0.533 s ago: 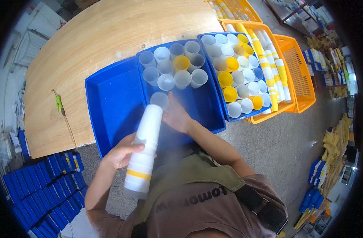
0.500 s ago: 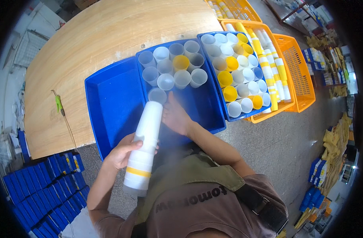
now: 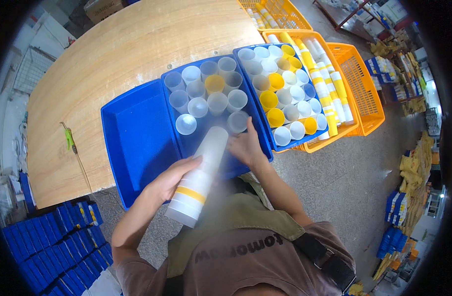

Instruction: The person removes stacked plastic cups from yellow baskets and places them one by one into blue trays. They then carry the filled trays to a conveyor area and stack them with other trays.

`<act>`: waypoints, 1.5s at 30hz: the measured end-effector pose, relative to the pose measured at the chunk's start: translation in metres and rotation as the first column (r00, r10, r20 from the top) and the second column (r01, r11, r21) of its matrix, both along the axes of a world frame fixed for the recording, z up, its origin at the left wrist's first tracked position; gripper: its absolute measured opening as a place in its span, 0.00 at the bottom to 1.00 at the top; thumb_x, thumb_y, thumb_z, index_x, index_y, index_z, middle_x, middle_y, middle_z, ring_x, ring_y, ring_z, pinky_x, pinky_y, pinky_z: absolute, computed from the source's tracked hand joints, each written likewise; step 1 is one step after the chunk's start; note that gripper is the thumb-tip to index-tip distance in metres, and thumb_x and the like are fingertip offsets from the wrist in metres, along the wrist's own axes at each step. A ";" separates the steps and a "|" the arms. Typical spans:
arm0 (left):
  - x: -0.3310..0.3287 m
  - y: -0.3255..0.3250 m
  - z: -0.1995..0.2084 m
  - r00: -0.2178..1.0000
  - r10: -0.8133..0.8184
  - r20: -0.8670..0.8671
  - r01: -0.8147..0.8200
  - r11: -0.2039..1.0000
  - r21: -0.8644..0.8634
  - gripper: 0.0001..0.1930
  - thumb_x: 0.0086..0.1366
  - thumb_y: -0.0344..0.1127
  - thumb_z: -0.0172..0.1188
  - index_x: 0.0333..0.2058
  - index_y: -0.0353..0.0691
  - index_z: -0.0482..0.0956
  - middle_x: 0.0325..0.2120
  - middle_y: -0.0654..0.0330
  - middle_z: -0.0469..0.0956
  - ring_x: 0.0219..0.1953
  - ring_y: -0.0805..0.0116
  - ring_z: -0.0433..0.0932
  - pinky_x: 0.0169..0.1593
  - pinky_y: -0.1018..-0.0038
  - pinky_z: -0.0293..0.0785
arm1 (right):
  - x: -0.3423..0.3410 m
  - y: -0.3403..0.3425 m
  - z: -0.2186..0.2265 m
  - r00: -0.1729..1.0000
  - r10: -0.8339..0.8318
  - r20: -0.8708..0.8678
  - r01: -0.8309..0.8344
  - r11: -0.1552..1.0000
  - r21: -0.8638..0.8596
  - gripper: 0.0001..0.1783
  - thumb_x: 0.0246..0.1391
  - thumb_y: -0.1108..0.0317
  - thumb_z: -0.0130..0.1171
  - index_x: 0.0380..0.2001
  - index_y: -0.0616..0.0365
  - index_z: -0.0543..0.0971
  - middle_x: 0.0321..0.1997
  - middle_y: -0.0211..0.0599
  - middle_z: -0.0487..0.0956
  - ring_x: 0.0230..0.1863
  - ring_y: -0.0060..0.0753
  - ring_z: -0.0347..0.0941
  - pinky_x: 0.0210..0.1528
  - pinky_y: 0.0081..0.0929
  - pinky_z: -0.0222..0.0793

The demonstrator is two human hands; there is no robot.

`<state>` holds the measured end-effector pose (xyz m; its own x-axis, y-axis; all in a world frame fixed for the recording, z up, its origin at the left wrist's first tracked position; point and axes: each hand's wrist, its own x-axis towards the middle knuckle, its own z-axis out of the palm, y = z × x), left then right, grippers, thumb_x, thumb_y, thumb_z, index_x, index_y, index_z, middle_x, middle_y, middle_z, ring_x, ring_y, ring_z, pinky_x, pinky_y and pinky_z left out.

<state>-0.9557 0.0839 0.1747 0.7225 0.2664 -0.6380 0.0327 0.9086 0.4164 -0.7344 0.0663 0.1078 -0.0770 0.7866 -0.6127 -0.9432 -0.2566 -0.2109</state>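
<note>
My left hand (image 3: 179, 172) is wrapped round a long nested stack of plastic cups (image 3: 206, 163), mostly white with one yellow band, tilted over the near edge of the middle blue tray (image 3: 186, 148). At the near right of that tray, my right hand (image 3: 248, 145) has its fingers against a frosted white cup (image 3: 237, 122); part of its grip is hidden. Several upright cups (image 3: 217, 103) stand in rows behind, most of them frosted white and one yellow (image 3: 214, 84). Another single cup (image 3: 186, 124) stands at the near left.
A bare blue tray (image 3: 137, 113) adjoins on the left. To the right, a blue tray is packed with white and yellow cups (image 3: 283, 97). Orange crates (image 3: 357, 74) with cup stacks stand beyond it. A green-handled tool (image 3: 69, 139) lies on the wooden table (image 3: 88, 74).
My right hand has moved right, to a cup at the tray's near right. The near-left cup now stands clear of the stack. My left hand has shifted right and up with the stack.
</note>
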 end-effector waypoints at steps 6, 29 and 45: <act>-0.017 -0.023 -0.012 0.994 0.097 -0.045 -0.101 0.989 -0.106 0.31 0.70 0.50 0.50 0.60 0.30 0.59 0.45 0.39 0.76 0.41 0.49 0.81 0.46 0.56 0.81 | -0.022 -0.012 -0.011 0.768 0.280 0.576 -0.482 0.845 0.232 0.30 0.65 0.46 0.48 0.56 0.61 0.65 0.53 0.45 0.75 0.58 0.42 0.71 0.62 0.46 0.65; -0.025 -0.044 0.006 0.769 -0.170 -0.616 0.450 0.828 0.334 0.45 0.55 0.58 0.67 0.55 0.23 0.61 0.49 0.42 0.70 0.53 0.62 0.71 0.52 0.69 0.70 | -0.071 -0.027 -0.036 0.809 0.508 0.296 -0.523 0.852 -0.032 0.24 0.60 0.52 0.58 0.45 0.62 0.69 0.38 0.42 0.76 0.43 0.39 0.77 0.44 0.42 0.75; 0.006 -0.067 0.004 0.886 0.335 -0.321 0.302 0.111 0.947 0.30 0.49 0.16 0.57 0.55 0.31 0.73 0.52 0.42 0.74 0.51 0.48 0.76 0.56 0.65 0.72 | -0.049 -0.060 0.014 0.991 0.130 0.039 -0.122 0.978 -0.166 0.25 0.67 0.51 0.47 0.53 0.64 0.65 0.44 0.48 0.76 0.44 0.43 0.76 0.50 0.42 0.73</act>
